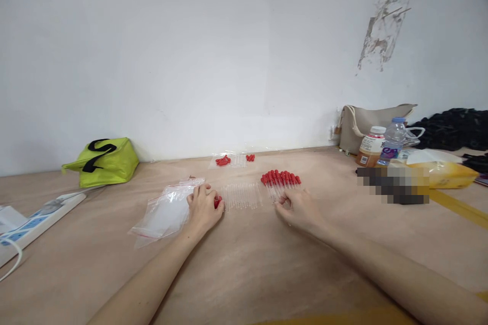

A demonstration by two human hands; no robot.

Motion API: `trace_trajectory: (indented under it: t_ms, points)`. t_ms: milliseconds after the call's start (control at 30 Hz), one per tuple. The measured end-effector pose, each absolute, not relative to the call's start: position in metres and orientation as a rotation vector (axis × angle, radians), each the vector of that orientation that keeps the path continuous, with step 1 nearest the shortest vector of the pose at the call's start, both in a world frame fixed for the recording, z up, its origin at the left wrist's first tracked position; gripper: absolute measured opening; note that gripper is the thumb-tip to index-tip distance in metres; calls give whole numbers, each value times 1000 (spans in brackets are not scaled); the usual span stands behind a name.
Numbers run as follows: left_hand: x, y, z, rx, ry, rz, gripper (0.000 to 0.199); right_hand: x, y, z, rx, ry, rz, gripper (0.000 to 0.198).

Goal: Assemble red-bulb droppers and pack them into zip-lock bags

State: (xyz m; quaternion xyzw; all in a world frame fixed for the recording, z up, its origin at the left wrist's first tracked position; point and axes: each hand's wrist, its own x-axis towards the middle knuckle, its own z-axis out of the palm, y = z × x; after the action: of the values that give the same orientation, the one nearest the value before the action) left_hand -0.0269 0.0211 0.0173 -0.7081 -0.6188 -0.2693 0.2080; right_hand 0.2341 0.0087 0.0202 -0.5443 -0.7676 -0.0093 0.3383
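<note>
Curled on the table, my left hand (203, 207) has a red rubber bulb (217, 202) at its thumb and fingers; part of the red is hidden. Just right of it lies a row of several clear glass tubes (242, 196), side by side. Farther right, droppers (281, 181) with red bulbs lie in a fanned row, bulbs pointing away from me. At the near ends of their tubes, my right hand (299, 208) has its thumb and finger pinched around a dropper. Its tip is partly covered by the fingers.
Behind the tubes, more red bulbs (223, 161) lie on a clear bag (238, 160). Clear zip bags (168, 210) lie left of my left hand. A power strip (38, 223) and a lime-green bag (109, 162) stand left; bottles (371, 147) and a yellow packet (444, 174) stand right.
</note>
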Motion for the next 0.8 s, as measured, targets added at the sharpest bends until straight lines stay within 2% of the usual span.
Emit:
trace_trajectory:
  t_ms: [233, 367, 533, 800]
  points:
    - [-24, 10, 30, -1907, -1623, -988, 15, 231, 11, 5, -1315, -1911, -62, 13]
    - [-14, -14, 29, -2177, -1459, -1217, 11, 234, 12, -2, -1265, -1848, -26, 16]
    - [-4, -31, 12, -2547, -1494, -1095, 7, 239, 14, -5, -1121, -1862, -49, 18]
    - [9, -31, 10, -2734, -1543, -1073, 14, 234, 10, -8, -961, -2161, 8, 12]
